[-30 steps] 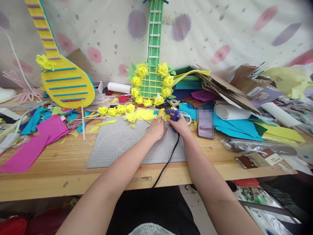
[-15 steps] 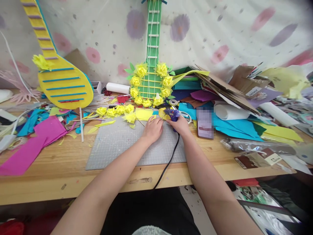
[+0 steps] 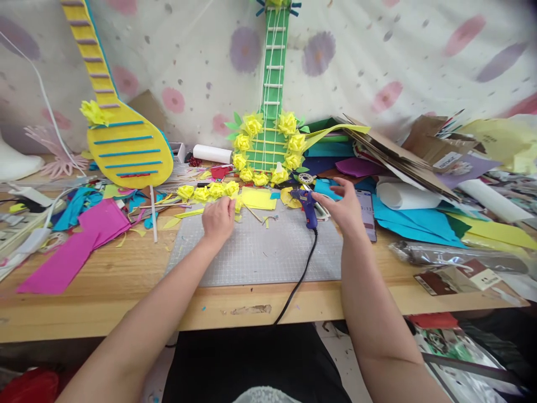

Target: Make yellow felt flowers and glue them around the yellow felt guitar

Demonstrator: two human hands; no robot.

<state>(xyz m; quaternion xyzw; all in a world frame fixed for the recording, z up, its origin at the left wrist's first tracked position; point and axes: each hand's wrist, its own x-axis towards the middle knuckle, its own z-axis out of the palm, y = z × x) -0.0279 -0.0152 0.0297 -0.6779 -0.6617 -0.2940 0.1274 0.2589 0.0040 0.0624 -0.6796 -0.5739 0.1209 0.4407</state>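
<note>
My left hand [image 3: 218,221] has its fingers curled around a yellow paper flower [image 3: 238,205], mostly hidden behind them, over the far left of the grey cutting mat [image 3: 268,257]. A row of yellow paper flowers [image 3: 201,194] lies just beyond that hand. My right hand [image 3: 344,208] is raised with fingers apart and nothing in them. Left of it, a purple-blue glue gun [image 3: 308,206] rests at the mat's far right, its black cord running off the front edge. White-handled scissors [image 3: 322,211] lie partly hidden beside it. A yellow sheet [image 3: 258,198] is at the mat's far edge.
A green paper instrument [image 3: 274,73] ringed with yellow flowers stands at the back; a yellow one [image 3: 134,148] leans at left. Pink paper [image 3: 75,246] lies on the left. A phone [image 3: 368,215], blue sheets [image 3: 411,221] and cardboard [image 3: 398,157] crowd the right.
My right hand has let go of the glue gun and moved right, opening. My left hand has shifted left to the paper flowers. The whole view has swung slightly left.
</note>
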